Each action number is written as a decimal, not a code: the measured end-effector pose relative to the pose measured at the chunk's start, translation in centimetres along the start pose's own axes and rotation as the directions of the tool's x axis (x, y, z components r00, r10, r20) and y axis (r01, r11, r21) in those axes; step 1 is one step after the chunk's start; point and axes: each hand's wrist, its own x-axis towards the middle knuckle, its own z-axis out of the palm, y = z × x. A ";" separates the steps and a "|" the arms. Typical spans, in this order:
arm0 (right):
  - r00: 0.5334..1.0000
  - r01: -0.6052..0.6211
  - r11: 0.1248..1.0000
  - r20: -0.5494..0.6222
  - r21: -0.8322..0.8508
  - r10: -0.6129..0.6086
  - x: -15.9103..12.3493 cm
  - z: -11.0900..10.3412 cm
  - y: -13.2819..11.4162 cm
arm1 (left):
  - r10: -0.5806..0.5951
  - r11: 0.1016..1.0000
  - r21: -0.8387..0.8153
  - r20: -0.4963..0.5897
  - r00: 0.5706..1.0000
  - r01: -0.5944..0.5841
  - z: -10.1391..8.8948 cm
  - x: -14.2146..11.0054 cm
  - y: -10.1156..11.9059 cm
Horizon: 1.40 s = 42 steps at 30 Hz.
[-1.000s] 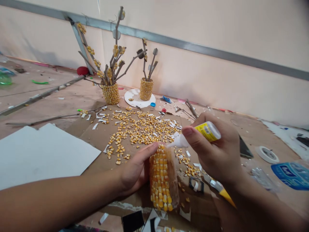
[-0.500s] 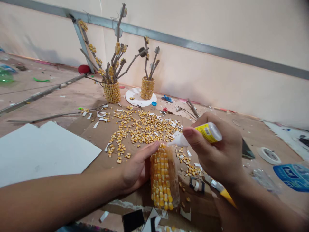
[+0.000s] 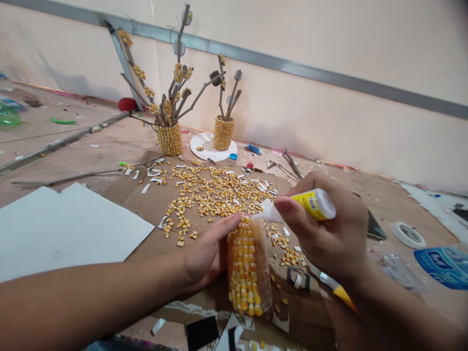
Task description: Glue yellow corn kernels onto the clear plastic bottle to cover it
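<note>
My left hand is wrapped round a clear plastic cup from its left side, thumb near the upper rim. Rows of yellow corn kernels cover the cup's left and front; its right side is bare plastic. In my right hand is a white glue bottle with a yellow label, tilted so the nozzle points left. The nozzle tip meets or nearly meets the cup's upper rim beside the top kernels. Beyond the cup, loose corn kernels lie spread on a sheet of cardboard.
Two kernel-covered pots holding twigs stand at the back, the smaller on a white disc. White board lies left. On the right are a tape roll, a yellow-handled cutter, a dark phone-like slab and a blue label.
The glue bottle and my right hand have shifted very slightly left and down along the cup's rim. My left hand keeps its hold on the cup.
</note>
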 end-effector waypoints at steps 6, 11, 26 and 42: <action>1.000 0.018 1.000 -0.012 -0.011 -0.018 0.0 -0.1 -0.2 | 0.017 1.000 -0.005 -0.028 0.999 -0.017 -0.3 0.1 -0.2; 0.999 0.030 0.999 -0.011 -0.013 -0.031 0.0 0.0 -0.3 | 0.007 1.000 -0.001 -0.014 1.000 -0.007 -0.1 0.1 0.1; 0.997 0.072 0.997 -0.016 0.001 -0.072 -0.1 -0.1 -0.3 | 0.002 1.000 0.012 -0.025 1.000 -0.002 -0.1 0.1 0.0; 0.995 0.091 0.996 0.033 0.024 -0.092 -0.6 -0.5 -0.6 | -0.054 0.998 -0.022 -0.009 0.999 0.053 -0.3 0.0 0.1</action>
